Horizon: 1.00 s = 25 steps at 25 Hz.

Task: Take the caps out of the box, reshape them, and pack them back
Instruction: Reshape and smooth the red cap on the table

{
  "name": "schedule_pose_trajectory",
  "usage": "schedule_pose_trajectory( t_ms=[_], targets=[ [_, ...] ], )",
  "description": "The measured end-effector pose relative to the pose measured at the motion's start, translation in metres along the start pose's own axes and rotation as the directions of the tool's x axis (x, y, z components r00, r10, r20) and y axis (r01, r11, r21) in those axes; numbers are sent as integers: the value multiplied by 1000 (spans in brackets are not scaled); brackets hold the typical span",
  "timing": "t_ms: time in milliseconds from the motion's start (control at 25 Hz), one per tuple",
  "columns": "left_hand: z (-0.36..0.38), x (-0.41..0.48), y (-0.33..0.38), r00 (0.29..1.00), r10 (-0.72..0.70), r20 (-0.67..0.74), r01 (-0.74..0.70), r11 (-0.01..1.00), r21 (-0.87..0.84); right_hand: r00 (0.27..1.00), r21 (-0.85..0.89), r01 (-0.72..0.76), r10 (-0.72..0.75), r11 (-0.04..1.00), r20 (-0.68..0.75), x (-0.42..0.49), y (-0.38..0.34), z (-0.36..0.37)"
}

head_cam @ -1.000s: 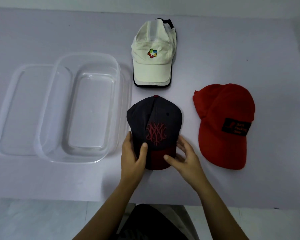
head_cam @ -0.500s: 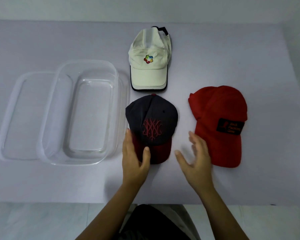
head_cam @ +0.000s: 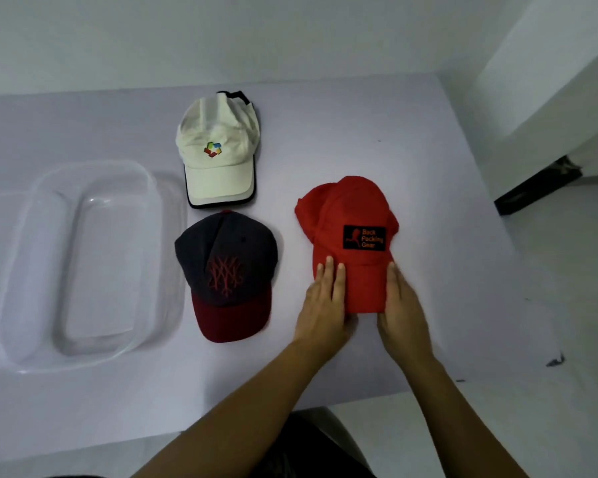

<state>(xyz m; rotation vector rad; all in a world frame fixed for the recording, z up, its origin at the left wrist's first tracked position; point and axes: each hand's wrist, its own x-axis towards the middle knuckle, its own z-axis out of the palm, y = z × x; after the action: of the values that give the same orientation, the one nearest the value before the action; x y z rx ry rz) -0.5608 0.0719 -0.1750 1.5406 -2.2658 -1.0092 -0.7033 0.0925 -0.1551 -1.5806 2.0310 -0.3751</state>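
Three caps lie on the pale table (head_cam: 359, 139). The red cap (head_cam: 354, 215) with a black patch sits at the right; my left hand (head_cam: 325, 305) presses flat on the left side of its brim and my right hand (head_cam: 403, 305) holds the brim's right edge. The dark grey cap (head_cam: 227, 270) with a maroon brim rests free in the middle. Behind it lies the cream cap (head_cam: 218, 153) with a coloured logo. The clear plastic box (head_cam: 83, 263) stands empty at the left.
The box's clear lid (head_cam: 0, 208) lies under or beside the box at the far left. The table's front edge runs close to my body, and its right edge drops to a white floor (head_cam: 567, 270) by a wall corner.
Both hands let go of the dark grey cap and moved right onto the red cap's brim. The camera also swung to the right.
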Motion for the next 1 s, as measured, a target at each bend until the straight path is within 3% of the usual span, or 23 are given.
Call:
schedule_pose_trajectory(
  t_ms=[80,160,240,320,480,600,680,800,880,1000],
  targets=[
    [-6,10,10,993,-8,-114,14,999,53,996,-49,61,-64,997,-59,-2,-6,-10],
    [-15,11,15,976,74,-207,-52,993,110,992,-1,64,-64,998,-107,2,-9,-26],
    [-26,8,17,955,173,-241,-140,979,146,996,88,50,-43,995,-82,9,-9,-46],
    [-41,7,19,932,262,-249,-241,964,110,988,106,127,-117,986,-97,14,-14,-62],
    [-89,11,29,925,226,-305,-276,952,-132,947,82,300,-286,950,-147,15,-32,-76],
    [-112,6,35,901,254,-352,-330,927,-176,954,429,298,-276,853,-116,7,-53,-81],
    [-120,-1,41,904,237,-355,-345,895,-282,952,571,299,-282,765,-121,-2,-72,-82],
    [-122,-13,54,940,134,-315,-301,760,-576,960,747,246,-263,618,-99,-17,-101,-74],
    [-120,-22,59,952,62,-301,-269,643,-718,967,784,221,-234,581,-99,-21,-111,-68],
    [-120,-28,62,948,-4,-319,-252,608,-753,962,795,236,-251,559,-109,-23,-115,-64]
  ],
)
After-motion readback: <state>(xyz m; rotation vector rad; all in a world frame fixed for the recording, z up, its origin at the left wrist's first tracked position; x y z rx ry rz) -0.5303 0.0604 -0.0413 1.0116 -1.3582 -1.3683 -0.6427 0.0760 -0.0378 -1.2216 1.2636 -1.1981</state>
